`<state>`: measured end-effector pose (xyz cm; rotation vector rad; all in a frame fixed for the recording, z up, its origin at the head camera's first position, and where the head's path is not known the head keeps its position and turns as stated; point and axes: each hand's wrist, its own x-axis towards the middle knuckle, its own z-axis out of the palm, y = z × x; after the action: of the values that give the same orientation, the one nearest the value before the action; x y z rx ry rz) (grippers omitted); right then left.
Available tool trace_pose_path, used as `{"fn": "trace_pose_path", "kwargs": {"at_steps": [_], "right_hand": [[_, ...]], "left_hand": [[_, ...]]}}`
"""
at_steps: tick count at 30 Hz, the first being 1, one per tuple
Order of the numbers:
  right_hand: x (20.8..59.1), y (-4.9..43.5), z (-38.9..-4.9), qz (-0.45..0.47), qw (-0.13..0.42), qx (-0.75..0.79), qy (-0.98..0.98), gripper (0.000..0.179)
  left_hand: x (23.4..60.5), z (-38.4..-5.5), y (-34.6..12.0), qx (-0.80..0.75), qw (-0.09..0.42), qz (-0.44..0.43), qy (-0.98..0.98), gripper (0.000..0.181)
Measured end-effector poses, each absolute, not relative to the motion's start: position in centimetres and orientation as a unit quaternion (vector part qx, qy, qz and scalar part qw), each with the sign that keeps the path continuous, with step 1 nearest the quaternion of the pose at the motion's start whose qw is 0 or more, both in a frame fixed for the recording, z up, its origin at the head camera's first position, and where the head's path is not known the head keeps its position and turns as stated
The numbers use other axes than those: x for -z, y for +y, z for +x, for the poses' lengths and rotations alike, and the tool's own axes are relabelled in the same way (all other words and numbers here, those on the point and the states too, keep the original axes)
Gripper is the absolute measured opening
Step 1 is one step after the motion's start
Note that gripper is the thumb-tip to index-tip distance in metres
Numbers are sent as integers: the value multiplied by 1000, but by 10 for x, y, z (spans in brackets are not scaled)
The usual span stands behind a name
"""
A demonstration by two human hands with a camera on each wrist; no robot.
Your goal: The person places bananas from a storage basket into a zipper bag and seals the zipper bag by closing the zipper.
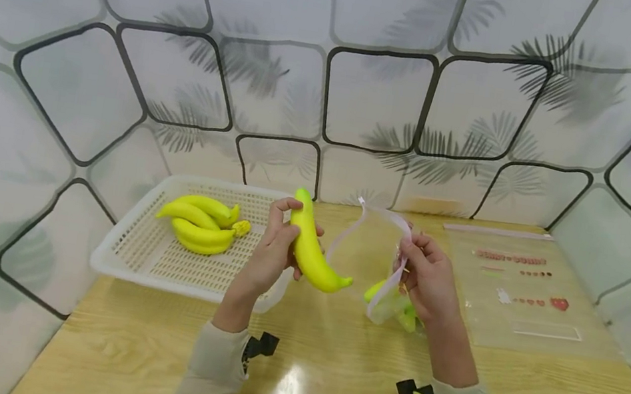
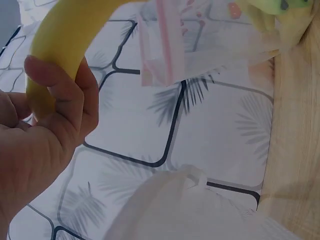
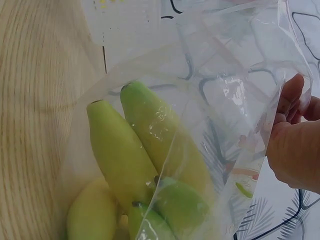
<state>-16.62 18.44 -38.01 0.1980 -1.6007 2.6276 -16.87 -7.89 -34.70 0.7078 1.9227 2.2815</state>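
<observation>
My left hand (image 1: 275, 245) grips a yellow banana (image 1: 313, 254), its stem end slanting down to the right toward a clear zip bag. In the left wrist view the fingers (image 2: 67, 90) curl round the banana's end. My right hand (image 1: 428, 273) pinches the clear zip bag (image 3: 240, 100) by its pink-edged mouth (image 1: 383, 294), which stands spread apart. Several yellow-green bananas (image 3: 120, 155) show through the plastic inside the bag, low beneath the right hand. The held banana is outside the bag, a short way left of its mouth.
A white plastic basket (image 1: 130, 265) with several bananas (image 1: 201, 235) stands at the left on the wooden table (image 1: 149, 348). At the right lies a flat clear zip bag (image 1: 550, 338) with pink lettering. Patterned cloth (image 1: 377, 105) walls the back and sides.
</observation>
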Motion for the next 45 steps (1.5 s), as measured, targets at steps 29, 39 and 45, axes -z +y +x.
{"fn": "trace_pose_path", "kwargs": {"at_steps": [29,39,45], "right_hand": [[375,189,-162,65,24,-852,-518,7],[371,191,-161,67,32,-856,-511,14],[371,191,-161,69,34,-855,-513,11]], "left_hand": [[362,-168,-60,-524,-38,246,814,61],[366,-170,-54,-491,10,280,825,57],[369,-171,-54,-485,14,286,826,57]]}}
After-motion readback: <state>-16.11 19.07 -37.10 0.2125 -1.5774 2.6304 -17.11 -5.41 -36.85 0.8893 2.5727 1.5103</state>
